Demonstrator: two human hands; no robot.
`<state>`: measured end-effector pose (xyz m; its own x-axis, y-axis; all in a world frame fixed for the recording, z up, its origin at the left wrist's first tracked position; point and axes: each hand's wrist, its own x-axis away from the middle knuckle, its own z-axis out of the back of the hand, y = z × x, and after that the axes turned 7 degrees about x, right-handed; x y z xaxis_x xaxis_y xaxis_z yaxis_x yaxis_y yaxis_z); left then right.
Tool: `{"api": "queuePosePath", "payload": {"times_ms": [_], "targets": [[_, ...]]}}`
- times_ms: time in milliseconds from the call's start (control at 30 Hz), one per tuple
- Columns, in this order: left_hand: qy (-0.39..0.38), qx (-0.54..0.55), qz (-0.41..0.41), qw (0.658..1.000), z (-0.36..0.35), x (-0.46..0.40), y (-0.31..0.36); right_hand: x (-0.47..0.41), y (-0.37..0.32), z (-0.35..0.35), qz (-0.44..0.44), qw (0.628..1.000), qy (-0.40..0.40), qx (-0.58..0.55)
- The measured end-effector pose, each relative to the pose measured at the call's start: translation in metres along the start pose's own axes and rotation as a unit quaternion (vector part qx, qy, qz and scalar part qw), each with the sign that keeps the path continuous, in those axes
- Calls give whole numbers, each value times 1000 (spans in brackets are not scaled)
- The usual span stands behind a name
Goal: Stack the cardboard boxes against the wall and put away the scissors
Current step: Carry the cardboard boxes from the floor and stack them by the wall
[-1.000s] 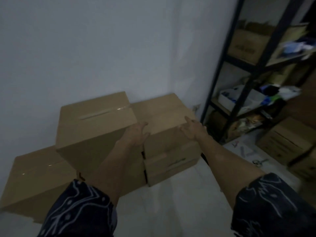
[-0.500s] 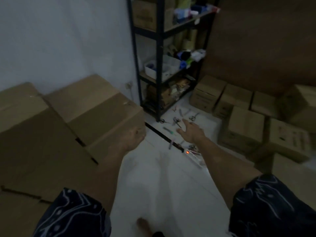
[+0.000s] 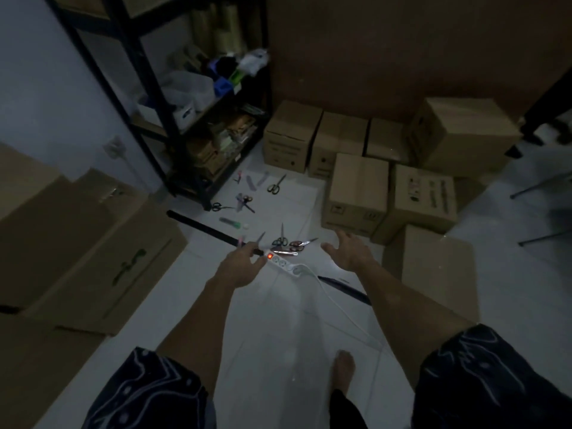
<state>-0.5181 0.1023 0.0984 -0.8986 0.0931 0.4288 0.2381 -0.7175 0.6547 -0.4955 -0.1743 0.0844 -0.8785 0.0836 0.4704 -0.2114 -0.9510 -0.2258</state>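
Several cardboard boxes (image 3: 77, 243) are stacked along the white wall at the left. More boxes (image 3: 356, 193) stand on the floor at the right and back. Several pairs of scissors lie scattered on the white floor: one pair (image 3: 280, 239) just beyond my hands, another (image 3: 275, 185) further back, a dark pair (image 3: 221, 207) near the shelf foot. My left hand (image 3: 243, 264) hangs in the air with loosely curled fingers, holding nothing. My right hand (image 3: 348, 252) is stretched forward, fingers spread, empty, near the closest scissors.
A white power strip (image 3: 283, 264) with a glowing red switch lies between my hands, its cord trailing toward me. A black bar (image 3: 213, 232) lies across the floor. A black metal shelf (image 3: 173, 125) full of supplies stands at the back left. My bare foot (image 3: 343, 371) shows below.
My hands have left the box on the stack. My view has swung right and down to the floor with the scissors, and both hands now reach out above it.
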Motion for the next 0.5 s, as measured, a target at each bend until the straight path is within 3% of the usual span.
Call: {"api": "queuePosePath", "payload": {"times_ms": [333,500], "targets": [[-30,15,45,998,-71,-152,119,-154,99,82,-18,999,-39,0],[-51,122,95,987,-85,-226,156,-233,126,110,-26,998,-54,-26]]}}
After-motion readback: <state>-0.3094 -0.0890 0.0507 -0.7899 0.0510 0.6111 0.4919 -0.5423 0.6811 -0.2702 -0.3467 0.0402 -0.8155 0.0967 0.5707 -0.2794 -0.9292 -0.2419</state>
